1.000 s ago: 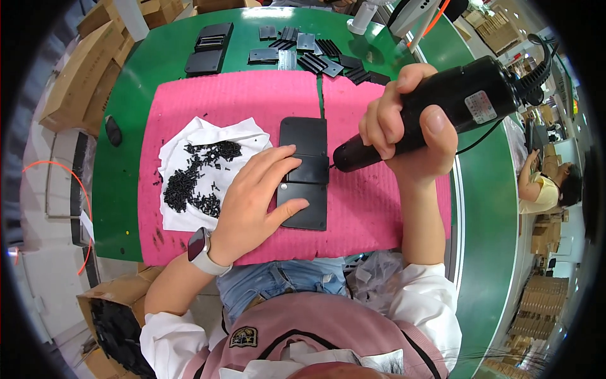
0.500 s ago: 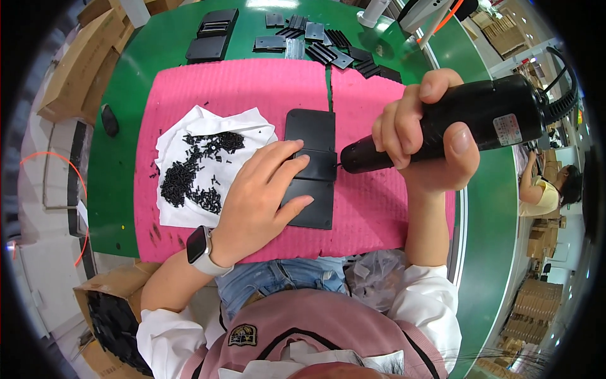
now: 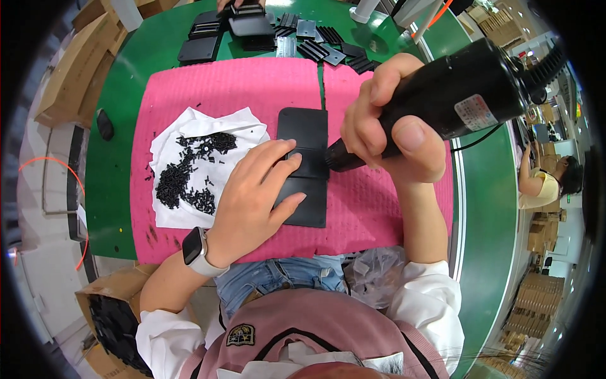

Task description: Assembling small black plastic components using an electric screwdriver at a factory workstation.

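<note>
A flat black plastic case [image 3: 306, 205] lies on a ribbed pink foam mat [image 3: 369, 218], with seams across its middle. My left hand [image 3: 249, 189] rests on the case from the left, fingers apart and stretched out over its surface. In my right hand [image 3: 404, 129] is a black corded electric screwdriver [image 3: 448, 95], tilted so that its nose meets the case's right edge near the middle. The tip itself is hidden there. Left of my left hand, many small black screws [image 3: 173, 183] are heaped on a white cloth [image 3: 243, 120].
Beyond the mat, black finned plates [image 3: 331, 55] and another black case [image 3: 201, 47] lie on the green table [image 3: 110, 202]. Another person's hand [image 3: 238, 3] holds a black panel [image 3: 249, 25] there. An open carton [image 3: 129, 281] stands at lower left.
The screwdriver's nose has moved left against the case's edge; the gap with the bit has closed. Another person's hand has come in at the far edge with a black panel.
</note>
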`<state>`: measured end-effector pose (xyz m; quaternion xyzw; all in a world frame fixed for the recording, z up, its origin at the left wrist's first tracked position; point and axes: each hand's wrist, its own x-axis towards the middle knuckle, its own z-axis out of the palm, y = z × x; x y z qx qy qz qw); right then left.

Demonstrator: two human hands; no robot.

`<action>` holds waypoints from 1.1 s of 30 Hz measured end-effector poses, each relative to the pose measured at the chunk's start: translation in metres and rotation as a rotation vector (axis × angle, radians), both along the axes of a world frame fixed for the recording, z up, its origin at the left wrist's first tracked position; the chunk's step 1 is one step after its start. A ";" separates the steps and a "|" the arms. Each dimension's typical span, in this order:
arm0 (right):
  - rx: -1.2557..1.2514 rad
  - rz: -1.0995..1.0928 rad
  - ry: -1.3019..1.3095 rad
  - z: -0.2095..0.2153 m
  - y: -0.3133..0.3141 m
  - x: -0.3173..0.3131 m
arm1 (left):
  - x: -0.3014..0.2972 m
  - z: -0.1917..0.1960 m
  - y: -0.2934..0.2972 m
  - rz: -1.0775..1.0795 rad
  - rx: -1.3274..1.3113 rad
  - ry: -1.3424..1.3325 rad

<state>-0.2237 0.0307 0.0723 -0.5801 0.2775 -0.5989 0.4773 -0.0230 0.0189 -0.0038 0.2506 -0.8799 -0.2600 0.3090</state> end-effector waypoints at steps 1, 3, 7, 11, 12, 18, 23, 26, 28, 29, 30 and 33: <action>0.009 0.002 -0.001 0.001 0.000 -0.001 | -0.001 0.001 0.000 -0.003 -0.004 0.000; 0.010 0.010 -0.007 0.000 0.001 0.001 | -0.001 0.003 0.001 0.001 -0.030 -0.006; -0.081 -0.236 0.118 0.006 0.009 0.021 | -0.008 0.009 -0.001 -0.023 -0.115 -0.045; 0.024 -0.296 0.038 0.009 0.012 0.009 | -0.021 0.032 0.010 0.090 -0.334 -0.440; 0.050 -0.268 -0.145 0.012 0.014 -0.003 | -0.031 0.035 0.018 0.148 -0.321 -0.487; 0.290 -0.552 0.429 -0.003 0.034 -0.059 | -0.066 0.025 0.016 0.237 -0.400 -0.742; 0.161 -0.991 1.094 -0.047 0.039 -0.076 | -0.046 0.037 -0.018 0.117 -0.122 -0.403; -0.246 -1.117 1.435 -0.035 0.040 -0.048 | -0.028 0.034 -0.036 0.098 0.184 -0.115; -0.365 -0.711 1.287 -0.032 0.044 -0.024 | -0.011 0.047 -0.040 0.027 0.748 0.025; -0.413 -0.496 1.203 -0.030 0.042 -0.005 | -0.004 0.016 -0.049 -0.069 0.810 0.428; -0.511 -0.385 1.178 -0.030 0.042 0.004 | -0.005 0.024 -0.046 -0.086 0.912 0.517; -0.769 -0.440 1.370 -0.045 0.032 0.017 | -0.004 0.030 -0.045 -0.090 1.010 0.570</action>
